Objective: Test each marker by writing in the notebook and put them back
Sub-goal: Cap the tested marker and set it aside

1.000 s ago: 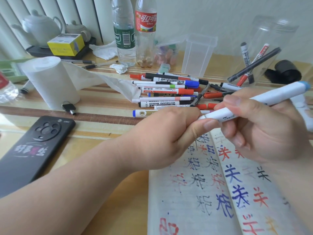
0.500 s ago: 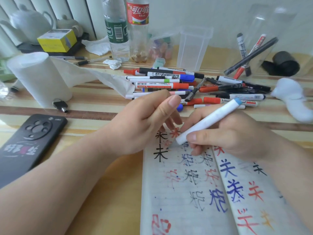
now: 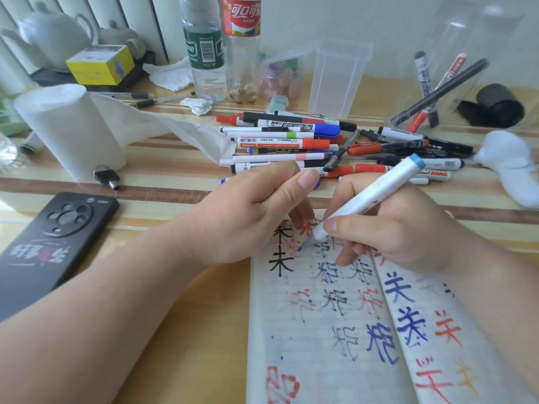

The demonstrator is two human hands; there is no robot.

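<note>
My right hand [image 3: 408, 234] grips a white marker with a blue end [image 3: 373, 196], slanted, its tip touching the top of the open notebook's left page [image 3: 320, 330]. Both pages carry red, blue and black characters. My left hand [image 3: 256, 208] is curled into a loose fist just left of the tip, fingertips on the notebook's top edge. The marker's cap is hidden inside that fist. Several markers lie in a pile [image 3: 291, 141] behind the hands. A clear tub [image 3: 455, 68] at the back right holds three more.
A black phone [image 3: 49, 246] lies at the left, with a paper towel roll [image 3: 67, 129] and a key [image 3: 108, 177] behind it. Two bottles [image 3: 204, 53] and an empty clear container [image 3: 338, 80] stand at the back. A white object [image 3: 513, 167] lies at the right edge.
My left hand pulled the cap off the marker and moved away. My right hand swung the marker down until its tip met the notebook page.
</note>
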